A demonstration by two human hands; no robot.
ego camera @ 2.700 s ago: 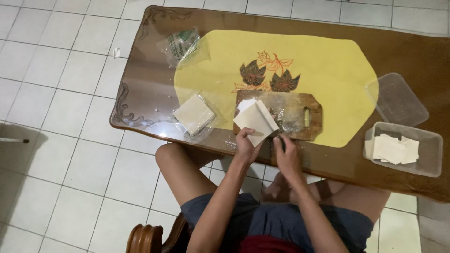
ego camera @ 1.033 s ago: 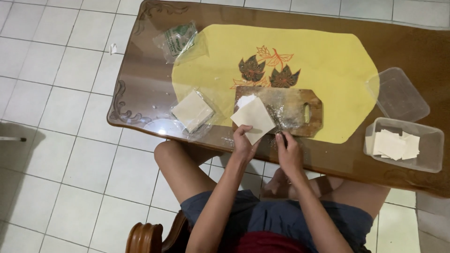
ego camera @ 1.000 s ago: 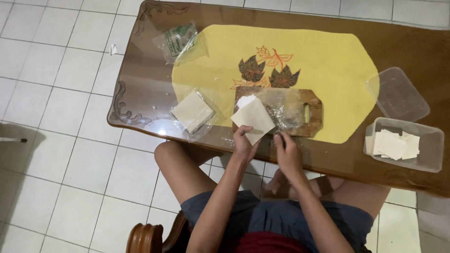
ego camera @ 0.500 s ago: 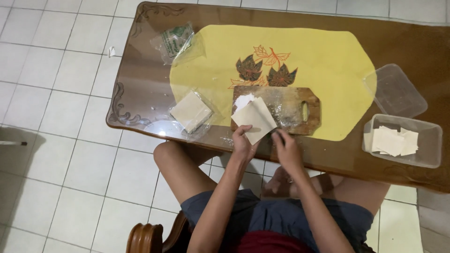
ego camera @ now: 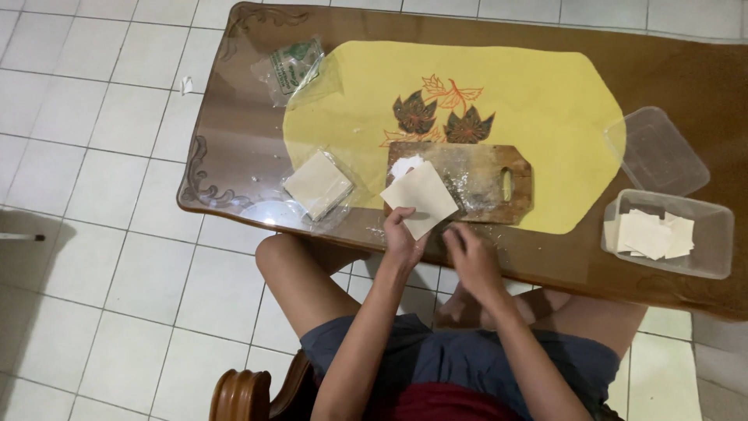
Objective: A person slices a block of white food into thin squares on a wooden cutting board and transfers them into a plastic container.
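The square dough sheet (ego camera: 419,199) sits over the near-left corner of the wooden board (ego camera: 475,175) on my worktop (ego camera: 234,148); my left hand (ego camera: 403,240) pinches its lower edge. My right hand (ego camera: 471,257) hovers beside, grip loosely curled, holding nothing.

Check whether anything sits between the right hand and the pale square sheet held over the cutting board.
Nothing visible does. The left hand grips the square sheet by its lower edge; the right hand is just beside it, with only bare table between.

Even indoor light, glare on glass tabletop (ego camera: 265,210), slight blur
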